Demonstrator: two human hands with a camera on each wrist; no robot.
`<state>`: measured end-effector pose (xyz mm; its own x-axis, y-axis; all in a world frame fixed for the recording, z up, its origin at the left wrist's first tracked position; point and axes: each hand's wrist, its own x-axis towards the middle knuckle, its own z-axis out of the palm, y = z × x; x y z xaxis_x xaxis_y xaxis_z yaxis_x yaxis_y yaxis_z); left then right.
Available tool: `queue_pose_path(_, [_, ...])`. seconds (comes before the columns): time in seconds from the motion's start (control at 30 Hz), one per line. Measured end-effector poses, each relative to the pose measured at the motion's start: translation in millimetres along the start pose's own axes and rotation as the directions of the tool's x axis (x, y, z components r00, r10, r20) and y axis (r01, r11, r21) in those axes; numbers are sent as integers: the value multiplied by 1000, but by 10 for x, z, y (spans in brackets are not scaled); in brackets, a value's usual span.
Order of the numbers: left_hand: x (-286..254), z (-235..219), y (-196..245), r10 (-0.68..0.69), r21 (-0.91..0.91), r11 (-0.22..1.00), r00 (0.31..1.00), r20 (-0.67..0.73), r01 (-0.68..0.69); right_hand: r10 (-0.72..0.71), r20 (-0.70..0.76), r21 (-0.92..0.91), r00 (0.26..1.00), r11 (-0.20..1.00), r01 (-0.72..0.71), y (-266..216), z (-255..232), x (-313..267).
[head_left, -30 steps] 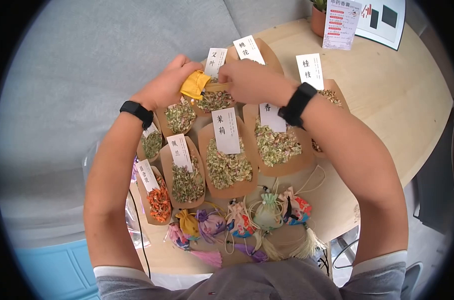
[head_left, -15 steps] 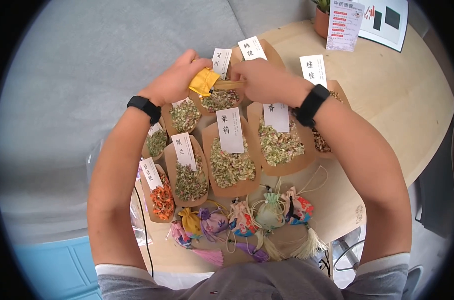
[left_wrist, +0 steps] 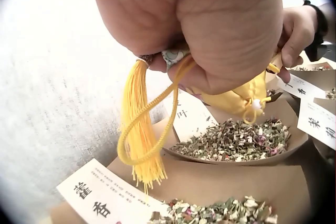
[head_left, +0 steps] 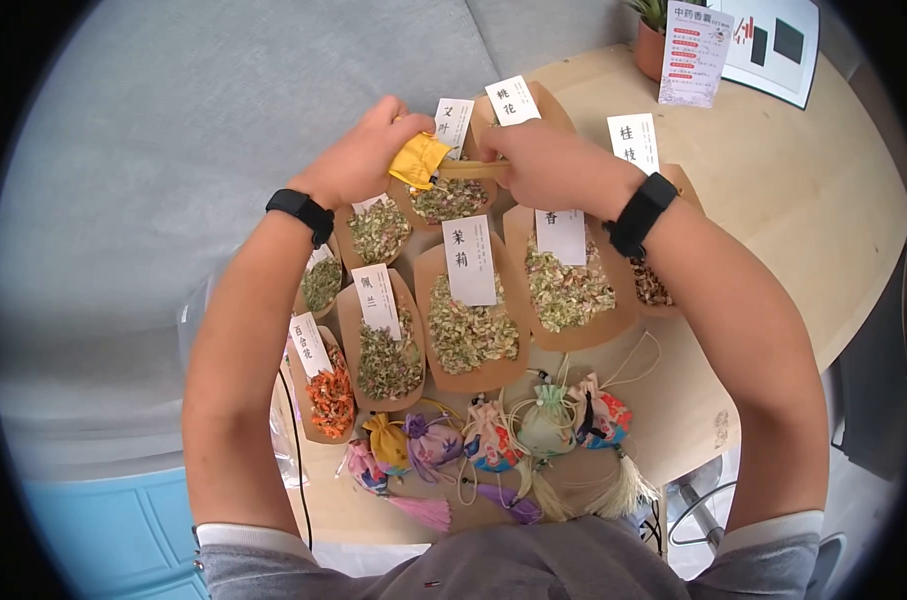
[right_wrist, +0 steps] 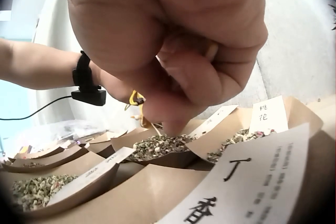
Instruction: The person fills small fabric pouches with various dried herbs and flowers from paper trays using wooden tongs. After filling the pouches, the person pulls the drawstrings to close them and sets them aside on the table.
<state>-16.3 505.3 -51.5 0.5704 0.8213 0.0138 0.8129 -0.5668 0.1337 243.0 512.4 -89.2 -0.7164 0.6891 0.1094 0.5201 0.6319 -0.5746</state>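
My left hand (head_left: 368,150) grips a yellow pouch (head_left: 418,160) over a paper tray of dried herbs (head_left: 451,203). In the left wrist view, a yellow tassel (left_wrist: 140,129) and a looped cord hang below the left palm (left_wrist: 226,29). To the pouch's right is my right hand (head_left: 563,165), fingers curled; a light stick's end (right_wrist: 211,51) shows between them in the right wrist view. A narrow tan strip (head_left: 476,171) spans between pouch and right hand. The pouch's mouth is hidden.
More labelled trays of herbs surround the hands, including one of orange petals (head_left: 330,400) at the left. Several small pouches with tassels (head_left: 548,420) lie near the table's front edge. A potted plant (head_left: 650,50) and a printed card (head_left: 693,55) stand at the back.
My right hand has moved slightly right, away from the pouch. The left hand keeps its grip on the pouch, and the whole head view has shifted a little.
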Motion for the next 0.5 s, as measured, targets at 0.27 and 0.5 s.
queue_pose_path(0.27, [7, 30, -18, -24, -32, 999, 1000, -12, 23, 53, 10, 31, 999, 998, -54, -52, -59, -27])
queue_pose_path(0.5, [-22, 18, 26, -39, -43, 998, 999, -8, 39, -23, 48, -84, 999, 996, 27, -21, -55, -51])
